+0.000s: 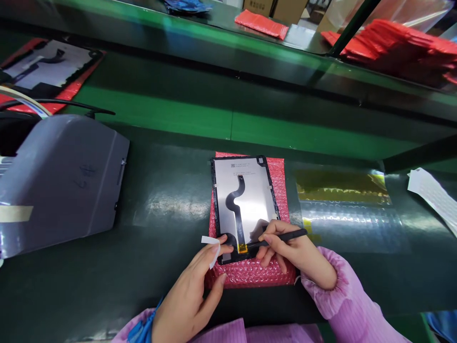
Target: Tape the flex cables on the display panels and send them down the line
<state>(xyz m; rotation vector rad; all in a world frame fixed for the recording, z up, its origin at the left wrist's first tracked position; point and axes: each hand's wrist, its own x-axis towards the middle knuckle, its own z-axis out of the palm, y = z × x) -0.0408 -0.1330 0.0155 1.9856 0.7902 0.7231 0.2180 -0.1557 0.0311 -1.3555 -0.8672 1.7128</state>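
Observation:
A tablet screen panel (228, 190) lies back side up on a red bubble-wrap bag (250, 276). A black flex cable (235, 209) curves down its silvery back to yellow tape (243, 248) near the bottom edge. My right hand (285, 243) grips slim black tweezers (293, 235) like a pen, their tip beside the yellow tape. Fingers stretched, my left hand (203, 276) rests on the panel's lower left corner, thumb apart. A white paper strip (213, 245) hangs over its index finger and seems stuck there.
A grey machine housing (71, 181) stands at left; behind it another screen panel (53, 64) lies on red wrap. Clear film with yellow strips (342, 188) is at right, beside a white paper strip (432, 195). Red bags (392, 47) are piled on the shelf above.

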